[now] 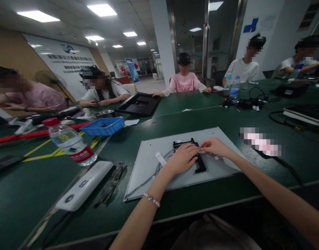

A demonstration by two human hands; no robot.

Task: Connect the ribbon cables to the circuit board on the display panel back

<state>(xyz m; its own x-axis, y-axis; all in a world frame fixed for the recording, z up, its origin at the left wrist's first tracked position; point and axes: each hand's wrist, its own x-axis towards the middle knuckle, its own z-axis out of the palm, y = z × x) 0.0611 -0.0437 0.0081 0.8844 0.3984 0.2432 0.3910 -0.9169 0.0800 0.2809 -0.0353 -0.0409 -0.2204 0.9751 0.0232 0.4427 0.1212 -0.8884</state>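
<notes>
A light grey rectangular panel point(151, 166) lies flat on the table in front of me, with a black plastic bracket point(200, 163) on it. My left hand point(181, 158) rests palm down across the bracket, fingers stretched out over its middle. At the bracket's right side, my right hand point(214, 146) is closed in a pinch, close to the left fingertips. A small pale bit shows at its fingers, too small to name. Grey cables point(149, 181) run from under my left hand to the panel's near left corner. A white strip point(161, 158) sticks up beside them.
Left of the panel are eyeglasses point(111, 184), a white power bank point(85, 185), a red-capped water bottle point(72, 142) and a blue tray point(103, 126). A pixelated phone-like thing point(261, 142) lies right. Across the table, a person point(184, 81) touches a black frame point(140, 103); several others sit around.
</notes>
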